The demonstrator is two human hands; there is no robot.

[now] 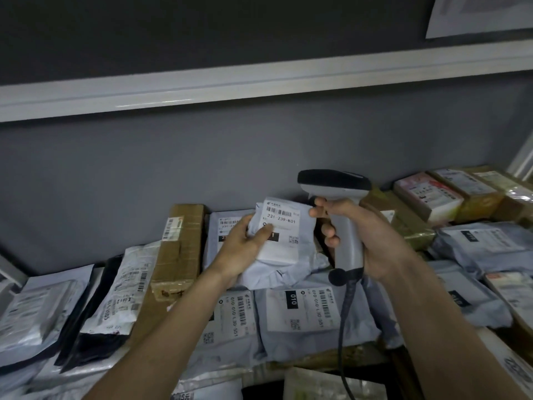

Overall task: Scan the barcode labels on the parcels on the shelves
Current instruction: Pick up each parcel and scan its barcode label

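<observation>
- Holding a grey mailer [277, 246] up off the pile, left hand [245, 243] grips its left edge, thumb pressed on the white label [281, 229], fingers curled behind.
- Label faces the camera; barcode at its top, "231-239-K01" printed under it, QR code lower right.
- Right hand [366, 235] is wrapped round the grey handle of the scanner [337, 203], index finger up at the trigger area.
- Scanner head is dark, sits at 12 o'clock from the right hand, nose turned toward 9 o'clock, just beside the label's top right corner. No scan beam visible on the label.
- Black cable [344, 327] hangs from the handle base toward 6 o'clock.
- Shelf [331, 360] under both hands is packed with parcels: two grey mailers with "010" labels [302, 308] lie flat right below the held one.
- Long cardboard box [176, 249] at 9 o'clock of the left hand, clear and black bags [115, 307] further left.
- Taped boxes [450, 194] at 2 o'clock, more grey mailers [478, 243] at 3 o'clock.
- White shelf rail [259, 85] runs across above, grey wall [144, 174] behind.
</observation>
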